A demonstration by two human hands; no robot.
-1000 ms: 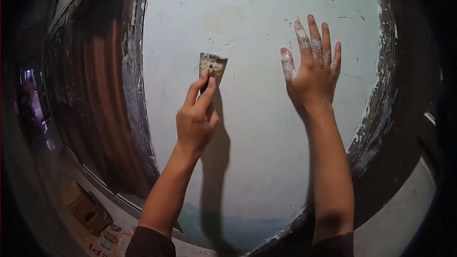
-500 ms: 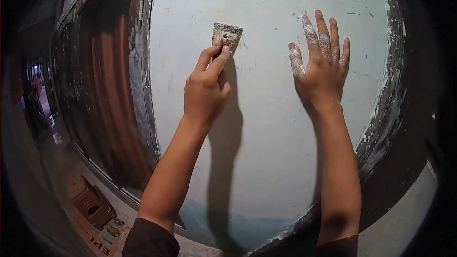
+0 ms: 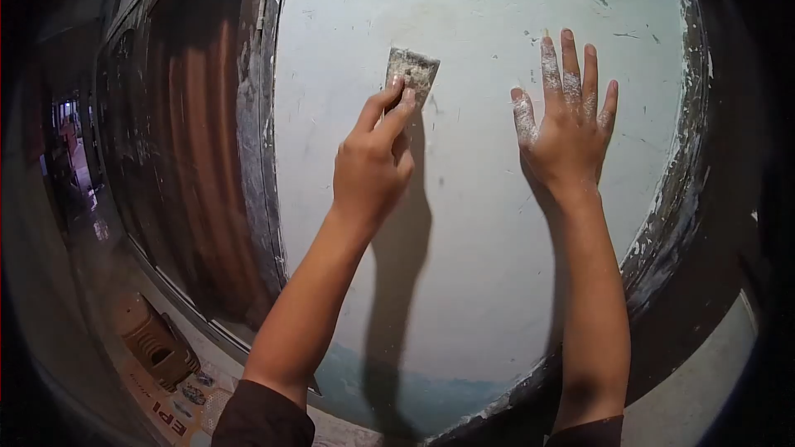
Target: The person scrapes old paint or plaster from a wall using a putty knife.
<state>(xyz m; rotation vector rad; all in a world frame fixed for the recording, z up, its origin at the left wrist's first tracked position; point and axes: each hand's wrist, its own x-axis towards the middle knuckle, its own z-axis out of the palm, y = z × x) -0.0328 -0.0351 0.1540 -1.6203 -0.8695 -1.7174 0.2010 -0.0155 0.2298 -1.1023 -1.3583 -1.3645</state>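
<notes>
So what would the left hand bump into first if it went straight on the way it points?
Nothing visible: past the scraper in the left hand, the pale panel looks free to the picture's top edge. Whether the scraper touches it is unclear.

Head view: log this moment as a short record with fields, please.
left hand: holds the scraper in its fingers, blade upward
right hand: spread on the panel, white powder on thumb and fingers
panel: pale, scuffed, blue-green near the bottom
blade contact: cannot tell
surroundings: worn dark frame; brown slotted plastic item at lower left
lettering: "EPI", lower left
</notes>
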